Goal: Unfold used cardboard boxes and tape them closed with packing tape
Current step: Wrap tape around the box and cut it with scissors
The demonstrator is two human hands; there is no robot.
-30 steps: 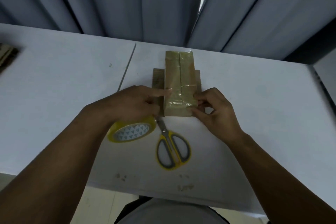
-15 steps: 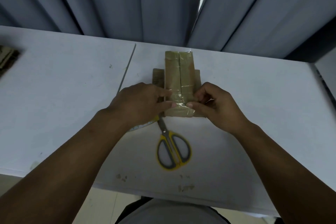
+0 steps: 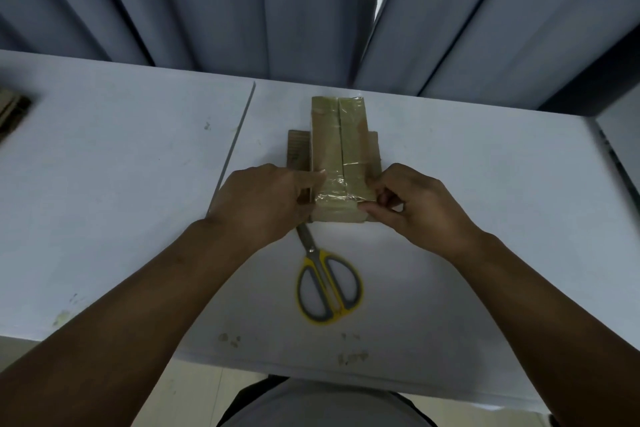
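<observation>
A small brown cardboard box (image 3: 337,146) stands on the white table (image 3: 485,184), its top flaps closed along a centre seam. Clear packing tape (image 3: 334,189) runs over its near end. My left hand (image 3: 266,203) presses against the box's left near side, fingers on the tape. My right hand (image 3: 419,206) pinches the tape at the box's right near corner. The tape roll is hidden under my left arm.
Yellow-handled scissors (image 3: 327,288) lie just in front of the box, blades pointing toward it. Flattened cardboard (image 3: 12,111) shows at the far left edge. Grey curtains (image 3: 242,3) hang behind the table. A seam (image 3: 235,146) divides the tabletop.
My left hand moved right and forward onto the box's side, and my arm now covers the yellow tape roll. My right hand shifted slightly at the box's corner.
</observation>
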